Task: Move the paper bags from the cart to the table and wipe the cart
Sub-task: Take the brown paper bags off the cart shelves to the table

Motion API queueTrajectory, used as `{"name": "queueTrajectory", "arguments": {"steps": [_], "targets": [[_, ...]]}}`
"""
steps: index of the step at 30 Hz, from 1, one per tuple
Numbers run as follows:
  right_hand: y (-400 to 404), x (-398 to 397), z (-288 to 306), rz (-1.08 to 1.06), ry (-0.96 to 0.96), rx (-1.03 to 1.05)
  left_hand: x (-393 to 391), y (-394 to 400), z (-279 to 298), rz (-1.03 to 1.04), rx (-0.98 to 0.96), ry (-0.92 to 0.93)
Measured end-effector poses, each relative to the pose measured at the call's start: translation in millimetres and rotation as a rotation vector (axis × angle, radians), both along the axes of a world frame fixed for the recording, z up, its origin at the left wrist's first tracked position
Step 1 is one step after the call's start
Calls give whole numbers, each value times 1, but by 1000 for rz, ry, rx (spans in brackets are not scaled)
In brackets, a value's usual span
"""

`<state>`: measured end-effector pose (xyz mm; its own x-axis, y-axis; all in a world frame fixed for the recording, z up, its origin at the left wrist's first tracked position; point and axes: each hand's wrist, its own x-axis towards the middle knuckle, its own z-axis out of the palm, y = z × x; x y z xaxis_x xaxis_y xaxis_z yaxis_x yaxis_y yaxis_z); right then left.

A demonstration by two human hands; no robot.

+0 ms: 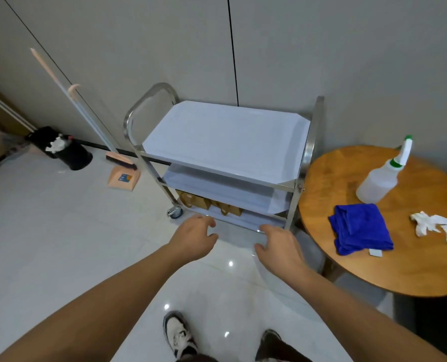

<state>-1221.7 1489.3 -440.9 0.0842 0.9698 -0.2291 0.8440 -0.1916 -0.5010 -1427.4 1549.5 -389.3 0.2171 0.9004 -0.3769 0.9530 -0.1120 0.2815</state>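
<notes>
A: Head camera has both hands low by the cart [225,142]. What might go wrong?

B: The paper bags [212,205] sit deep on the bottom shelf; reaching under the middle shelf could crumple or topple them.

A: And each grip?

B: Left hand [195,237] and right hand [277,242] are loosely spread, holding nothing. The desk [373,270] waits alongside.

Paper bags [212,205] under low middle shelf [217,189], front open.
</notes>
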Motion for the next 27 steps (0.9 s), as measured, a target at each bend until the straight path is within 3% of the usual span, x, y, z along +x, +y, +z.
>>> {"name": "queueTrajectory", "arguments": {"steps": [14,22,27], "targets": [[92,-83,-97,-145,-60,-252,-73,118,-123,-34,-249,-161],[156,-132,-201,-194,-79,-336,-112,191,-251,-44,-327,-197],[180,-131,-307,-245,-74,-282,-114,206,-366,40,-349,-229]]}}
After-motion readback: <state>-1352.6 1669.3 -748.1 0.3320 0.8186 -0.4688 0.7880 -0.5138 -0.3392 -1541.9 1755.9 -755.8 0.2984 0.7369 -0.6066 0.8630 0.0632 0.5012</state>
